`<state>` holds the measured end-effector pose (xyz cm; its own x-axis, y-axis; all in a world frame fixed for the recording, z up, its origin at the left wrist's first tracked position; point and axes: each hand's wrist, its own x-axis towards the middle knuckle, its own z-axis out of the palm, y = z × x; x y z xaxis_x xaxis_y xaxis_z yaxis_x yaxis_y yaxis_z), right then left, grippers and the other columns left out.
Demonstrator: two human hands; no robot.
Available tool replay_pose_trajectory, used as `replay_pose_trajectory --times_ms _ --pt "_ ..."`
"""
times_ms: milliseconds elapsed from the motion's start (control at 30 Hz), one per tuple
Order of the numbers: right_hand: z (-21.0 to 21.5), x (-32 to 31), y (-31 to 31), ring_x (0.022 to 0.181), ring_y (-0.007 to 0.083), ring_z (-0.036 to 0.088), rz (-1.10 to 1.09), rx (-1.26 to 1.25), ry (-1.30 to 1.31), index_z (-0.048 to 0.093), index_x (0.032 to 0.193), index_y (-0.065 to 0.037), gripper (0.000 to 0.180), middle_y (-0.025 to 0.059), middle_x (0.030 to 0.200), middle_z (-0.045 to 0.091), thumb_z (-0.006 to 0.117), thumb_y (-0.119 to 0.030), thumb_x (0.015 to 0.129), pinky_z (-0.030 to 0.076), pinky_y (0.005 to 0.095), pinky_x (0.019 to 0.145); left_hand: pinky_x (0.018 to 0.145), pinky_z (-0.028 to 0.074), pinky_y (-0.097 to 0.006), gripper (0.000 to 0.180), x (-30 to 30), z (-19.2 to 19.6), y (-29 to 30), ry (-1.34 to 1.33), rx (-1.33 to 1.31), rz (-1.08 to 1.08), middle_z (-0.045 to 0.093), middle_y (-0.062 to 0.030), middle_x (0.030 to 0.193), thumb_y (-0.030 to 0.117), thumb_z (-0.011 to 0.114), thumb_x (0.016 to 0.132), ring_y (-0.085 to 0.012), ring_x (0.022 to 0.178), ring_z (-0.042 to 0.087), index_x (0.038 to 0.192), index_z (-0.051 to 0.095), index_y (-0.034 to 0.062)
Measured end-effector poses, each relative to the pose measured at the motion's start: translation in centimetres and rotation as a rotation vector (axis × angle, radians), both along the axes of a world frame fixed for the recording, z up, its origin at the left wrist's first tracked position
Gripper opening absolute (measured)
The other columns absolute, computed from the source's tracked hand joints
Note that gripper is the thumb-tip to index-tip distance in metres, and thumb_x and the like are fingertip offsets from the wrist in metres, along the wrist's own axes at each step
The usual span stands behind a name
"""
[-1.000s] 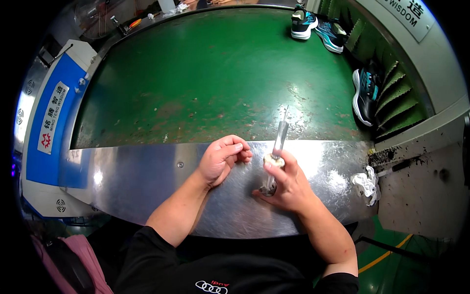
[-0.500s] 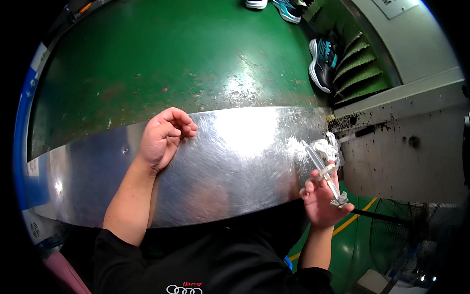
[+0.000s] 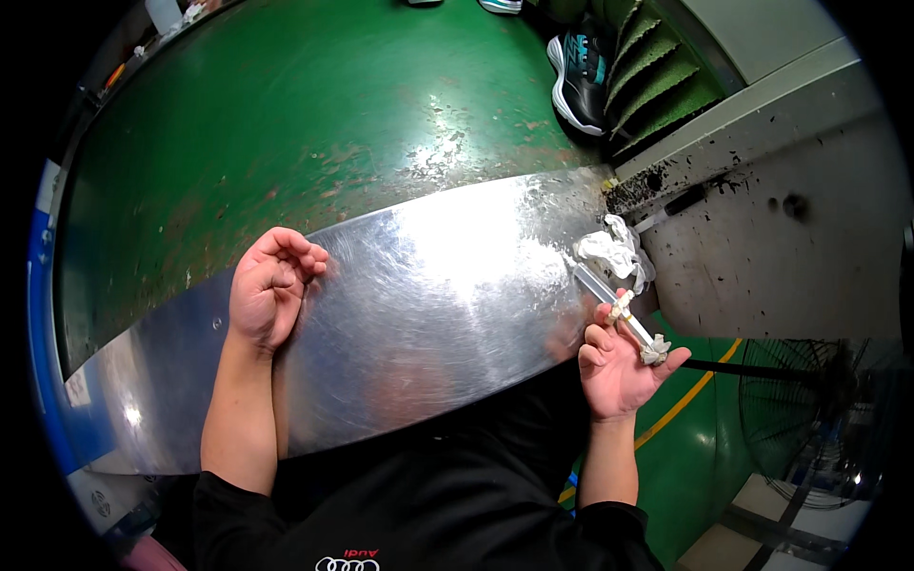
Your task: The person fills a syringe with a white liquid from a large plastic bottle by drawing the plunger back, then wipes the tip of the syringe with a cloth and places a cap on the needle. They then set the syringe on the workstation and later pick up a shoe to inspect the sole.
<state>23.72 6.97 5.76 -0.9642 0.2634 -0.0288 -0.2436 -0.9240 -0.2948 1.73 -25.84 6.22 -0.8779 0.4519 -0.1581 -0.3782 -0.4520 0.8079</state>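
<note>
My left hand [image 3: 267, 290] lies over the left half of a shiny, scratched metal plate [image 3: 371, 324], its fingers loosely curled and nothing visible in them. On the right, past the plate's near edge, my right hand [image 3: 617, 373] holds a clear syringe [image 3: 596, 284]. Whitish wrapping covers the syringe's finger flange and the end of its plunger. My fingers are bent around the flange, while the thumb stands out to the side. The syringe's front end points up and left, close to a crumpled white tissue or cloth [image 3: 609, 249] at the plate's right end.
Beyond the plate runs a worn green belt or surface [image 3: 314, 114]. A black shoe with teal marks [image 3: 583, 81] stands at the far right beside green strip curtains [image 3: 657, 90]. A stained grey panel [image 3: 762, 238] borders the right side. A fan [image 3: 790, 409] stands at lower right.
The view has turned, so the shoe, tissue and plate appear shifted left. My right hand still holds the syringe at nearly the same angle. My left hand keeps its loose curl.
</note>
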Motion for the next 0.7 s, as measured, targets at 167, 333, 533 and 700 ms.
replay_pose_trajectory --times_ms 167,333,533,700 --pt "0.2 0.4 -0.1 0.080 0.0164 0.034 -0.021 0.011 -0.019 0.029 0.139 -0.008 0.099 0.0115 0.122 0.043 0.062 -0.068 0.067 0.032 0.0277 0.071 0.079 0.045 -0.031 0.033 -0.1 -0.3 0.0 0.003 0.036 -0.014 0.057 -0.0153 0.085 -0.009 0.036 0.061 -0.0226 0.084 0.054 0.089 0.053 -0.0043" --pt "0.5 1.5 -0.1 0.079 0.0165 0.035 -0.003 0.042 -0.012 0.028 0.139 -0.010 0.100 0.0114 0.123 0.041 0.062 -0.069 0.067 0.033 0.0278 0.071 0.080 0.043 -0.032 0.033 0.0 -0.2 0.0 0.009 -0.005 -0.016 0.053 -0.0120 0.083 -0.007 0.035 0.061 -0.0231 0.086 0.051 0.090 0.051 -0.0024" --pt "1.0 0.9 -1.0 0.077 0.0159 0.036 0.042 0.053 0.005 0.022 0.142 -0.009 0.101 0.0115 0.124 0.041 0.063 -0.065 0.069 0.034 0.0276 0.070 0.078 0.045 -0.030 0.016 0.1 0.3 0.1 -0.018 -0.001 -0.013 0.057 -0.0126 0.083 -0.001 0.043 0.075 -0.0201 0.084 0.054 0.088 0.051 -0.0011" --pt "0.1 0.1 -1.7 0.080 0.0180 0.040 0.076 0.031 0.002 0.025 0.141 -0.011 0.102 0.0127 0.125 0.041 0.061 -0.071 0.066 0.036 0.0291 0.072 0.076 0.046 -0.028 0.008 0.2 0.5 0.2 -0.027 -0.036 0.026 0.059 -0.0127 0.081 0.007 0.048 0.084 -0.0181 0.079 0.056 0.086 0.053 0.0001"
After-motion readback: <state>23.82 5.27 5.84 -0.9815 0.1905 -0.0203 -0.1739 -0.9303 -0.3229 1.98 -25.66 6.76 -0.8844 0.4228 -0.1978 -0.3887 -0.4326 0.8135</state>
